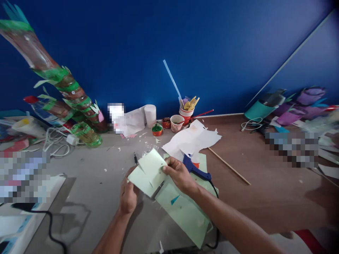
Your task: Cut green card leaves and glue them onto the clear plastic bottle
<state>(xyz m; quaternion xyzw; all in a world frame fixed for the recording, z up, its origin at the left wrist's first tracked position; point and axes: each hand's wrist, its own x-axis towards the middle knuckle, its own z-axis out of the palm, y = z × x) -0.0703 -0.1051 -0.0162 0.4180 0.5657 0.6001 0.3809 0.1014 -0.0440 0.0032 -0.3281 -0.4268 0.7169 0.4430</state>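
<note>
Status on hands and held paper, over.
Left hand and right hand holding pale green paper. Blue glue gun close beside right hand. Green sheet lying below.

From above the desk's (265, 201) near side, the head view faces forward and down, left hand (129, 195) and right hand (181, 174) close, wall (132, 53) beyond.

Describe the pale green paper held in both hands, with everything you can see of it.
The pale green paper looks like thin card, with mostly straight edges and angular corners. Two layers seem to overlap; whether it is one folded sheet or two pieces, I cannot tell. A few small dark specks show near its right edge. It is held tilted above the table: the left hand grips its left side, fingers partly hidden, and the right hand pinches its right edge.
</note>
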